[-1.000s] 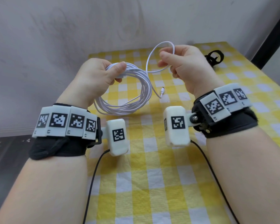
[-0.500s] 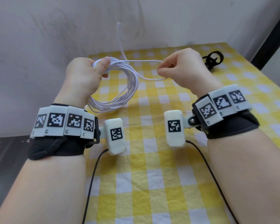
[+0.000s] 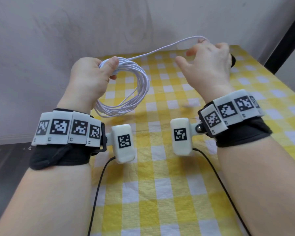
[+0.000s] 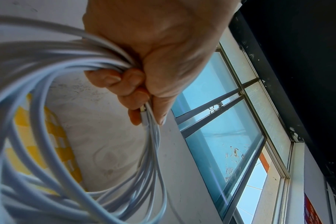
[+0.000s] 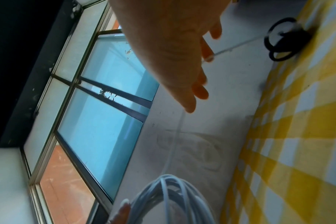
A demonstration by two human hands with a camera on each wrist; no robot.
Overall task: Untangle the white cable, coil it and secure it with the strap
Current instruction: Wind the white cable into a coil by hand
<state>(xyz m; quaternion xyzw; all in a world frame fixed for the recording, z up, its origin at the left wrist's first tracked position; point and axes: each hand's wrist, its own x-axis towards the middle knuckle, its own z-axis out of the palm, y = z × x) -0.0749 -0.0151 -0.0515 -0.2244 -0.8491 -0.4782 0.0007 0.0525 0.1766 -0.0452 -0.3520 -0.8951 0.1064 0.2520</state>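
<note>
Head view: my left hand [image 3: 90, 77], raised above the tabletop [image 3: 160, 184], grip clamped on the coiled white cable [image 3: 136, 92]. Right hand [image 3: 209, 65] raised, fingers spread apart, loose cable end draped over them. Strap [image 5: 284, 39] on tabletop beyond. No legible writing.

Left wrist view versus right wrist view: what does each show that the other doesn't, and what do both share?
Only the left wrist view shows the left hand gripping the bundled loops, with a connector end pinned under the fingers. Only the right wrist view shows the black strap lying on the checked cloth, and the right hand with fingers spread, a single strand running past them. Both show the white cable coil, the pale wall and the window.
</note>
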